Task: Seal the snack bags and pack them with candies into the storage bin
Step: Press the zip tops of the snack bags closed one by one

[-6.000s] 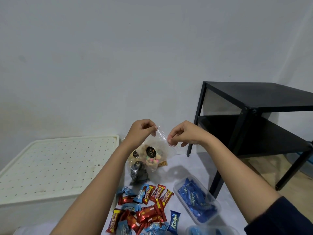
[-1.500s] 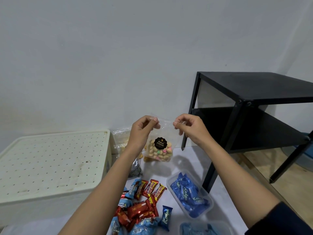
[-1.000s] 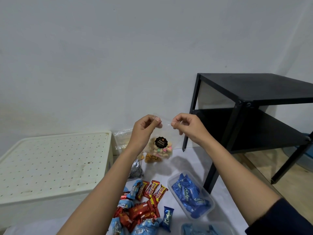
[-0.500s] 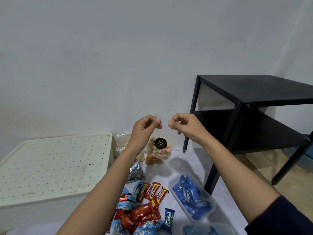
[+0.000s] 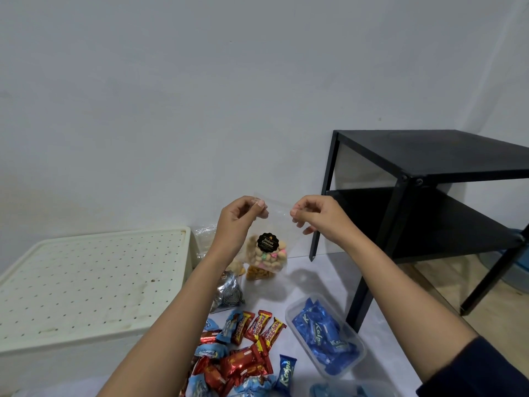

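Snack bag [image 5: 268, 255], top edge in pinching fingers [image 5: 260, 205] of left hand [image 5: 236, 222], right hand [image 5: 317, 216].

The snack bag [image 5: 267, 239] is clear glossy plastic, the candies [image 5: 246, 365] have shiny foil wrappers, and the black shelf [image 5: 429, 179] at right looks matt.
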Demonstrator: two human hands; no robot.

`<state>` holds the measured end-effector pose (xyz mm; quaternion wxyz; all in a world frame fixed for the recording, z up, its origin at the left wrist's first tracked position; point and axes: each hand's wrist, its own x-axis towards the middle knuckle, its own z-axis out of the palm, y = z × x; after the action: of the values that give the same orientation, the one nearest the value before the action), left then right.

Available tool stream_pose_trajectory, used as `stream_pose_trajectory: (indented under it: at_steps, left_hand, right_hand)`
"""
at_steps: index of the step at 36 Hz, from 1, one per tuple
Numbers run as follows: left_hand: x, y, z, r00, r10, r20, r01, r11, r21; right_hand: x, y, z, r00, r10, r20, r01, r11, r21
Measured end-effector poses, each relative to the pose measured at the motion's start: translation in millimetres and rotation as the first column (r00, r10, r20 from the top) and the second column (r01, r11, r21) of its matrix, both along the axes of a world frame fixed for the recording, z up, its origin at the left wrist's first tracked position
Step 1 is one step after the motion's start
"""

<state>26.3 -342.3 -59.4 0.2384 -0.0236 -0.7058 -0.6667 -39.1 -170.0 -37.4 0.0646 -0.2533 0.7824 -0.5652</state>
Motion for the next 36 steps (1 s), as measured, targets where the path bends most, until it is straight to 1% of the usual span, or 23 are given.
stream_pose_trajectory:
  at_steps: [8, 11, 16, 22, 24, 27, 30, 32, 34, 36]
  left_hand:
    - [2, 2, 2, 1.0, -0.01, 0.005, 0.01, 1.0, 0.006]
    - [2, 0, 4, 1.0, -0.009, 0.007, 0.009, 1.0, 0.007]
    - [2, -5, 7, 1.0, 0.014, 0.01, -0.015, 0.999, 0.046]
    - [3, -7, 8, 1.0, 0.011, 0.029, -0.013, 0.998, 0.06]
    - [3, -8, 8, 0.999, 0.009, 0.038, -0.011, 0.998, 0.059]
    - [2, -13, 10, 0.998, -0.012, 0.069, 0.011, 1.0, 0.015]
    - [-1, -17, 13, 0.994, -0.027, 0.105, 0.03, 0.999, -0.027]
    - [-3, -18, 15, 0.991, -0.037, 0.131, 0.046, 0.997, -0.066]
    - [-4, -18, 16, 0.985, -0.061, 0.16, 0.078, 0.991, -0.106]
    - [-5, -16, 15, 0.982, -0.08, 0.172, 0.101, 0.988, -0.116]
  right_hand:
    - [-2, -1, 0, 1.0, -0.022, -0.002, 0.022, 0.998, -0.064]
    - [-2, 0, -2, 0.999, 0.027, 0.035, -0.025, 0.998, -0.057]
    - [-2, 3, -4, 0.987, 0.054, 0.151, -0.026, 0.983, -0.18]
    - [-2, 0, -2, 0.99, 0.035, 0.138, -0.009, 0.982, -0.189]
    - [-3, 1, 0, 0.99, 0.054, 0.129, -0.035, 0.989, -0.144]
    - [-4, 4, 3, 0.992, 0.09, 0.089, -0.095, 0.994, 0.056]
    - [-5, 2, 5, 0.994, 0.103, 0.042, -0.11, 0.969, 0.223]
    - [-4, -1, 7, 0.994, 0.11, -0.011, -0.104, 0.965, 0.243]
    - [-2, -5, 10, 0.992, 0.112, -0.062, -0.097, 0.973, 0.208]
    - [-2, -9, 12, 0.987, 0.118, -0.105, -0.096, 0.976, 0.195]
